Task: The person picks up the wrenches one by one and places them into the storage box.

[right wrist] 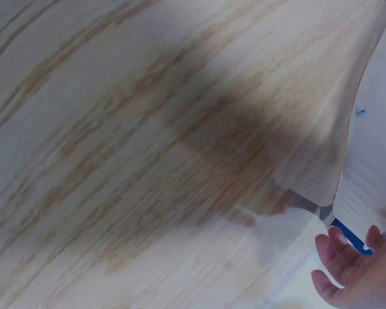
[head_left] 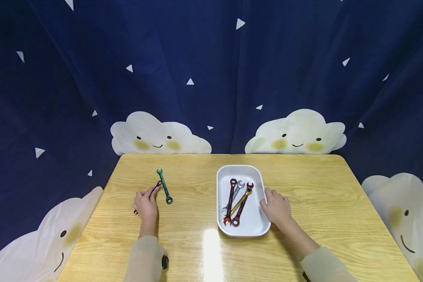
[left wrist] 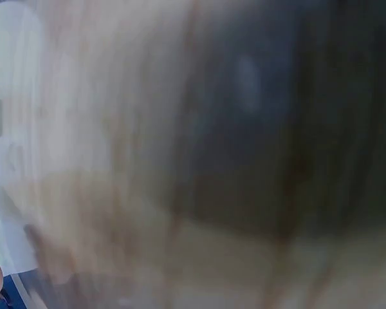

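In the head view, my left hand (head_left: 146, 203) pinches a slim purple wrench (head_left: 156, 187) at the table's left side, its ring end poking out past the fingertips. Just right of that lies a teal combination wrench (head_left: 164, 187). A white tray (head_left: 241, 169) holds a red wrench (head_left: 231, 199), a silver one (head_left: 237, 191), a gold one (head_left: 240, 202) and another dark red one. At its right wall rests my right hand (head_left: 277, 206), thumb at the rim. The right wrist view shows its fingers (right wrist: 347, 257) loosely bent beside the tray wall (right wrist: 367, 154). The left wrist view is mostly blurred tabletop.
The wooden table (head_left: 194, 168) ends in front of a dark blue curtain (head_left: 211, 58) printed with clouds and white triangles. Light glares off the tabletop in front of the tray.
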A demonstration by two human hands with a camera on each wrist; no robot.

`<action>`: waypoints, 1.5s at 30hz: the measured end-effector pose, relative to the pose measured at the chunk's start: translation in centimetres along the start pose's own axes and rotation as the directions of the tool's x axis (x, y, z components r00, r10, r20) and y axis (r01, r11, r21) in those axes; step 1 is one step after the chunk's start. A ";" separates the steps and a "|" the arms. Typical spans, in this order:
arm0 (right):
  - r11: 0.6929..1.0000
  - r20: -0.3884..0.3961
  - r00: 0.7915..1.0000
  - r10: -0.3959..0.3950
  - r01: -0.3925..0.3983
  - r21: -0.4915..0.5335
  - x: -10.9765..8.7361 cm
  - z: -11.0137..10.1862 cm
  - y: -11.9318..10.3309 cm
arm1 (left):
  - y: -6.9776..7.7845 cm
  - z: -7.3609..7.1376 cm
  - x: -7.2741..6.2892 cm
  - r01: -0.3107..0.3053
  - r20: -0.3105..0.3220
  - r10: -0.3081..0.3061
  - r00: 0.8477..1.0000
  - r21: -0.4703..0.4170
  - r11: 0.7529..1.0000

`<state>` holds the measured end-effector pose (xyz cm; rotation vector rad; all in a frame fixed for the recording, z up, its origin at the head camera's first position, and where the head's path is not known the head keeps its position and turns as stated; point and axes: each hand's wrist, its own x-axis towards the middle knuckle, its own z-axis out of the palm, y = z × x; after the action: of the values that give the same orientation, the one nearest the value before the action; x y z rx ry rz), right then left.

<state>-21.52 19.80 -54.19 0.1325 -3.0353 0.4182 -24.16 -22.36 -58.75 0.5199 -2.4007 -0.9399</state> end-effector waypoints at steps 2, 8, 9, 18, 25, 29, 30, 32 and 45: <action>1.000 0.002 1.000 0.001 -0.001 0.001 0.0 0.0 0.0 | 0.3 0.0 0.0 -0.012 -0.004 0.012 1.000 0.001 1.000; 1.000 0.012 1.000 0.006 -0.006 0.001 0.0 0.0 0.0 | 1.2 0.3 0.2 -0.047 -0.015 0.047 0.999 0.003 0.999; 1.000 0.012 1.000 0.006 -0.006 0.001 0.0 0.0 0.0 | 1.3 0.4 0.2 -0.053 -0.016 0.053 0.998 0.003 0.999; 1.000 0.010 1.000 0.007 -0.007 0.009 0.0 0.0 0.0 | 2.6 1.1 0.1 -0.129 -0.062 0.127 0.990 -0.022 0.991; 1.000 0.009 1.000 0.005 -0.005 0.007 0.0 0.0 0.0 | 4.2 1.3 -0.2 -0.178 -0.057 0.175 0.983 -0.047 0.983; 1.000 0.006 1.000 0.004 -0.004 0.006 0.0 0.1 0.1 | 5.2 1.7 -0.4 -0.216 -0.053 0.214 0.975 -0.044 0.975; 1.000 0.005 1.000 0.003 -0.003 0.007 0.0 0.1 0.1 | 5.4 1.9 -0.4 -0.226 -0.053 0.223 0.973 -0.048 0.973; 1.000 0.005 1.000 0.003 -0.003 0.006 0.0 0.2 0.1 | 6.0 2.1 -0.5 -0.244 -0.052 0.241 0.969 -0.058 0.968; 1.000 -0.009 1.000 -0.004 0.004 -0.001 0.1 0.3 0.2 | 9.3 3.3 -1.6 -0.296 -0.009 0.296 0.955 -0.090 0.951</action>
<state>-21.65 19.87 -54.49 0.1362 -3.0254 0.4156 -26.38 -13.45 -54.78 0.1169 -2.3415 -0.9091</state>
